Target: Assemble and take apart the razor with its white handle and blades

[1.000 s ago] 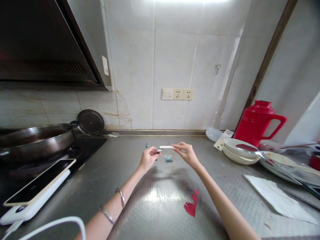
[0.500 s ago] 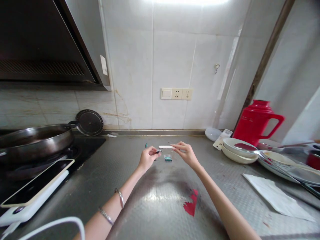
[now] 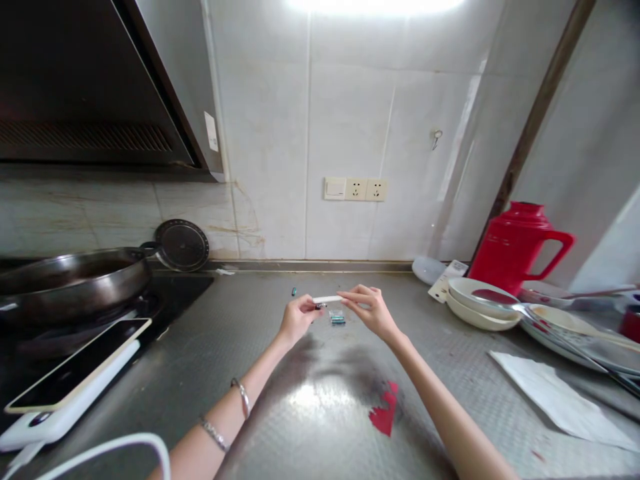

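A slim white stick-like object (image 3: pixel 327 299) is held level above the counter. My right hand (image 3: pixel 371 311) pinches its right end with closed fingers. My left hand (image 3: pixel 296 319) is also closed, its fingertips against the left end of the white object. A small dark and silver piece (image 3: pixel 321 307) sticks out of the left fingers, too small to name surely. Just below, on the counter, lies a clear pack of green batteries (image 3: pixel 337 318). One loose green battery (image 3: pixel 294 291) rests beyond my left hand.
A metal pan (image 3: pixel 75 283) sits on the hob at left, near a phone (image 3: pixel 80 363) on a white device. At right stand a red thermos jug (image 3: pixel 511 247), stacked bowls (image 3: pixel 483 313) and a white napkin (image 3: pixel 557 397). A torn red scrap (image 3: pixel 385 410) lies in front.
The white object's left end has come to my left fingertips; it was apart from them before. My right hand has kept its pinch. The view has shifted slightly.
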Demonstrator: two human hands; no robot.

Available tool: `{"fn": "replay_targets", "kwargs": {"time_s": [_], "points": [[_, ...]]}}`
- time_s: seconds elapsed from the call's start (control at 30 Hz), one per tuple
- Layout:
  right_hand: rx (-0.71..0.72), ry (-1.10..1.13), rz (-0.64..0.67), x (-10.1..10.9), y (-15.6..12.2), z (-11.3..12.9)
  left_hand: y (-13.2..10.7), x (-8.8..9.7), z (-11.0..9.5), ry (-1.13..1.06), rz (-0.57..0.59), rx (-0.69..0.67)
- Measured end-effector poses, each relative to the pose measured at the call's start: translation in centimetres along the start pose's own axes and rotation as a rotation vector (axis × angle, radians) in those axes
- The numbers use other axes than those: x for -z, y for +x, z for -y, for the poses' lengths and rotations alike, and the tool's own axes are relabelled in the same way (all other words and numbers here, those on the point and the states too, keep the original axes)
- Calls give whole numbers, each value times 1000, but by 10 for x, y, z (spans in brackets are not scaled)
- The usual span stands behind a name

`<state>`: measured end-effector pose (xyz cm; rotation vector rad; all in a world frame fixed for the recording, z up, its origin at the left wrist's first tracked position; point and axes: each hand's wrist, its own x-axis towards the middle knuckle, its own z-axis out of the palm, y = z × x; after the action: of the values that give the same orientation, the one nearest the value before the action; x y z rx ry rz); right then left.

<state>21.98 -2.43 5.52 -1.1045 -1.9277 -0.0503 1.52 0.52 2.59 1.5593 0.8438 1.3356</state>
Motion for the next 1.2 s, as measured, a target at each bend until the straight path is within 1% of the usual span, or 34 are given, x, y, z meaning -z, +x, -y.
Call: {"fn": "replay_targets", "kwargs": {"time_s": [0.17, 0.37, 0.53, 0.6, 0.73, 0.93, 1.1, 1.2], "points": [[-57, 18, -56, 2, 0, -2, 0, 0, -1, 30, 1, 14], [1, 110, 1, 3, 0, 2, 1, 1, -1, 13, -20, -12], [-33, 116, -38, 3, -1, -9, 1, 1, -1, 45, -30, 0], [-36, 124, -39, 3, -2, -8, 1, 1, -1, 44, -28, -2], [1, 148, -2, 2, -2, -3, 1, 1, 0, 33, -14, -22], [-45, 133, -44, 5, -3, -12, 2, 2, 1, 56, -34, -4], [-20, 165, -17, 4, -2, -4, 2, 1, -2, 47, -40, 3], [-19, 198, -5, 4, -3, -4, 1, 1, -4, 48, -40, 7]]}}
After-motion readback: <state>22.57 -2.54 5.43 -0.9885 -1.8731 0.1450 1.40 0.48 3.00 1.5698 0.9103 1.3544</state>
